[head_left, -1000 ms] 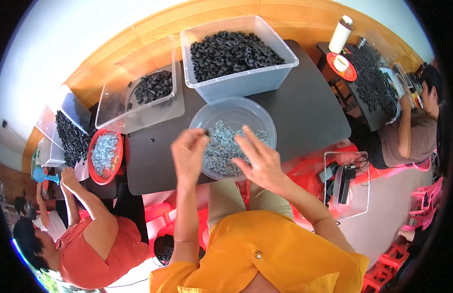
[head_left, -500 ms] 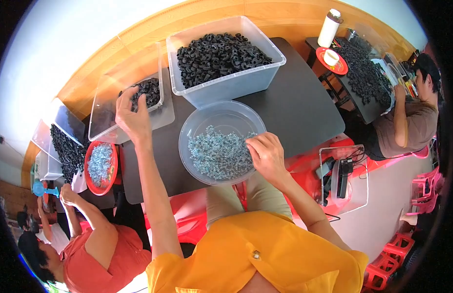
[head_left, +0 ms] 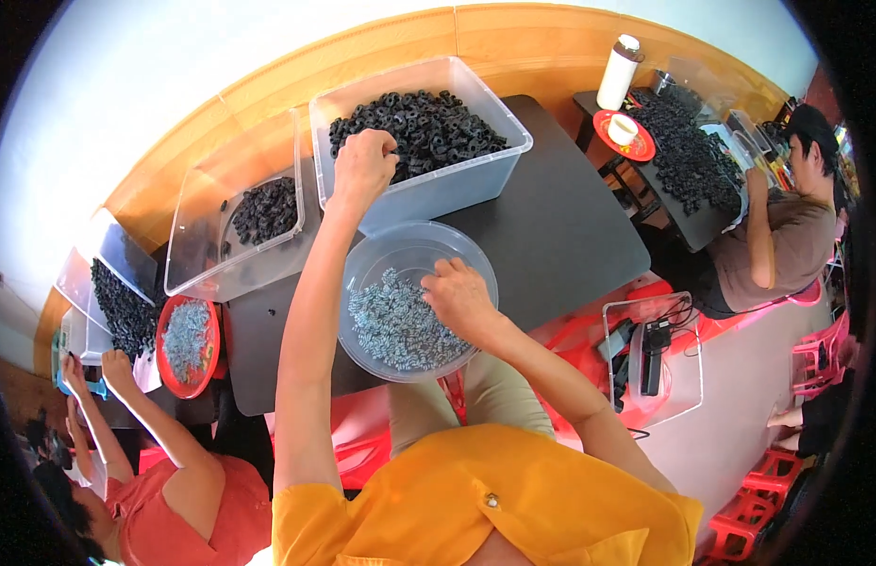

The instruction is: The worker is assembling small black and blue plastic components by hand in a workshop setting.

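My left hand [head_left: 364, 168] is over the near left part of a large clear plastic bin [head_left: 438, 181] heaped with small black ring-shaped parts [head_left: 421, 132]. Its fingers are curled together at the parts; whatever they hold is hidden. Below the bin, a round clear plastic bowl [head_left: 468, 247] contains many small light-blue coiled pieces [head_left: 400, 325] resembling springs. Over the bowl's right side is my right hand [head_left: 459, 297], its fingers bent and fingertips close together above the pieces. Anything pinched there is too small to make out.
A second clear bin [head_left: 197, 212] with fewer black parts [head_left: 265, 209] stands left on the dark table [head_left: 560, 217]. Beside it is a red plate [head_left: 184, 377] of light-blue pieces. Co-workers sit left and right. A clear box [head_left: 678, 401] with cables is low at right.
My left hand has moved right, from above the smaller bin to the large bin, and its fingers have closed. My right hand has shifted from the bowl's rim inward over the pieces.
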Demonstrator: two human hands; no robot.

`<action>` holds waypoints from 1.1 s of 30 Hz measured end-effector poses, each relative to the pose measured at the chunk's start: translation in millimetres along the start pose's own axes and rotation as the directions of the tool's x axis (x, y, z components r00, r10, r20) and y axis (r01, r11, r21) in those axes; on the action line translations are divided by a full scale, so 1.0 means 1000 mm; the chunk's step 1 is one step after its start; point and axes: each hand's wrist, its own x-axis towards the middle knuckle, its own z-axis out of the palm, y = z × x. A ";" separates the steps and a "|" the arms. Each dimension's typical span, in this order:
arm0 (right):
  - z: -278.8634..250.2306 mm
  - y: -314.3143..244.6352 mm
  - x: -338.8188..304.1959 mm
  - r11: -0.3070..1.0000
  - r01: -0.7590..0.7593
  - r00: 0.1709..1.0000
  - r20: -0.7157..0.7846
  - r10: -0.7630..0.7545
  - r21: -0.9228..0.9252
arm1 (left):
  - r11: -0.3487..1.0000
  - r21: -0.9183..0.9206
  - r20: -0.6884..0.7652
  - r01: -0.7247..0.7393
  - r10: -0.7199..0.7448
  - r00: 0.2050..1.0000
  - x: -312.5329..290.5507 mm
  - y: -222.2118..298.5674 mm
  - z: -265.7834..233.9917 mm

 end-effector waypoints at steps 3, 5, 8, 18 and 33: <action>0.001 0.003 0.005 0.999 0.035 0.999 -0.008 -0.035 0.008 | 0.998 0.059 0.052 -0.007 0.004 0.999 0.015 0.000 0.014; 0.002 0.003 0.007 0.999 0.049 0.999 0.011 -0.049 0.016 | 0.990 0.137 0.065 -0.036 0.027 0.998 0.025 -0.004 0.024; 0.000 0.004 0.005 0.989 0.047 0.993 -0.112 -0.031 0.137 | 0.979 0.203 0.207 -0.020 -0.023 0.978 0.035 -0.008 0.024; -0.025 0.005 -0.007 0.617 -0.199 0.952 0.001 0.306 0.761 | 0.718 -0.633 0.226 0.290 -0.187 0.956 0.029 -0.018 -0.005; -0.051 -0.020 -0.028 0.280 -0.121 0.949 0.029 0.314 0.952 | 0.194 -0.918 0.304 0.347 -0.219 0.927 -0.187 0.034 -0.019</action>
